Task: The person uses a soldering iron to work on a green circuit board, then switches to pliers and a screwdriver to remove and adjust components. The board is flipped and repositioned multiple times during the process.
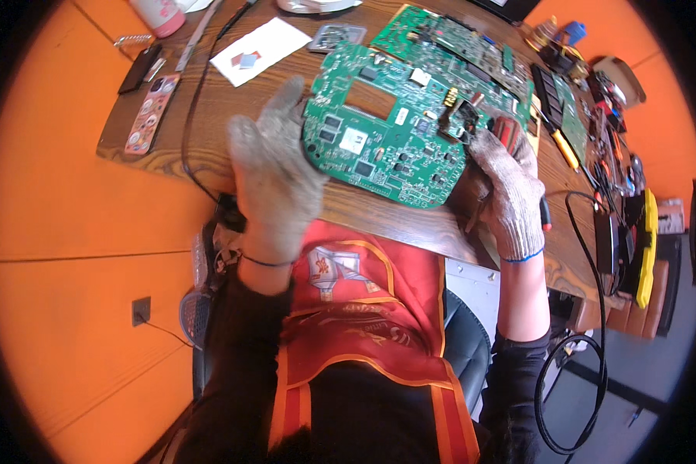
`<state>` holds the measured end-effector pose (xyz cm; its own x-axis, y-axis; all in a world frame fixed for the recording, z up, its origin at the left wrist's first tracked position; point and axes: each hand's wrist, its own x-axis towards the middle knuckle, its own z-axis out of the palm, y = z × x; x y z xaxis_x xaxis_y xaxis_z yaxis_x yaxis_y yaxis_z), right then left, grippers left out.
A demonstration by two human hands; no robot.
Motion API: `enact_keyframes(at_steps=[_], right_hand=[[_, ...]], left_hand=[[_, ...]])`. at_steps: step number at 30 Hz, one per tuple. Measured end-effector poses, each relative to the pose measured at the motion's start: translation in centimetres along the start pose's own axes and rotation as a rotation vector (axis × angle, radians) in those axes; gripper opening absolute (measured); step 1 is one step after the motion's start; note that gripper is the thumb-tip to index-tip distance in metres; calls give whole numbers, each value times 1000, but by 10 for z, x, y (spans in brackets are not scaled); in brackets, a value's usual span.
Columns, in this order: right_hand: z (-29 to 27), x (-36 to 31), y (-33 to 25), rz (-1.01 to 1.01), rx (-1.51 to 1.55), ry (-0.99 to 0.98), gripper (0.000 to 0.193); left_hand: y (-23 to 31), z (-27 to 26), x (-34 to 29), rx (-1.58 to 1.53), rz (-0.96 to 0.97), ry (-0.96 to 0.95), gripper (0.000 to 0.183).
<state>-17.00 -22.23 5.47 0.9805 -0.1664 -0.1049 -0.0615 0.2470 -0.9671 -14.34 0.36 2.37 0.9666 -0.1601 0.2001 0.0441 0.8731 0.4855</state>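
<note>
A large green circuit board [398, 147] with rounded corners and a rectangular cutout lies in front of me, over the near part of the table. My left hand [278, 170], in a pale work glove, is beside the board's left edge with fingers apart; whether it touches the edge is unclear. At the board's right side, my gloved right hand [506, 178] is closed around a red-and-black-handled tool [506, 133], whose working end I cannot make out. By its fingertips a small black part [459, 120] stands at the board's surface, partly hidden by the hand.
More circuit boards [472, 46] lie behind on the wooden table [209, 147]. On the left are a phone in a patterned case [153, 114] and a white paper [261, 50]. A yellow-handled tool [564, 148] and assorted tools lie right. A black cable [545, 379] loops down at the right.
</note>
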Motion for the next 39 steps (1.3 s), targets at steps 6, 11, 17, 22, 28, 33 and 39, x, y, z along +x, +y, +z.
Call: enact_keyframes(at_steps=[6, 11, 17, 22, 28, 33, 39], right_hand=[[6, 3, -10, -268, -256, 81, 40], [-4, 8, -53, -645, 47, 204, 30], [-18, 0, -98, -482, 800, -345, 13], [-8, -10, -97, -490, 811, -287, 11], [4, -35, -64, -929, -51, 130, 19], [9, -35, -54, -1111, -589, 388, 30], [6, -27, -58, -1036, -483, 247, 32]], left_hand=[[3, 11, 0, 517, -236, 309, 32], [-5, 23, -10, 628, -118, 324, 19], [-17, 18, -33, 797, 86, 173, 23], [-24, 13, -41, 1129, 374, -45, 29], [-18, 17, -45, 1463, 572, -267, 39], [-13, 25, -48, 1602, 569, -299, 32], [-16, 20, -42, 1698, 683, -359, 44]])
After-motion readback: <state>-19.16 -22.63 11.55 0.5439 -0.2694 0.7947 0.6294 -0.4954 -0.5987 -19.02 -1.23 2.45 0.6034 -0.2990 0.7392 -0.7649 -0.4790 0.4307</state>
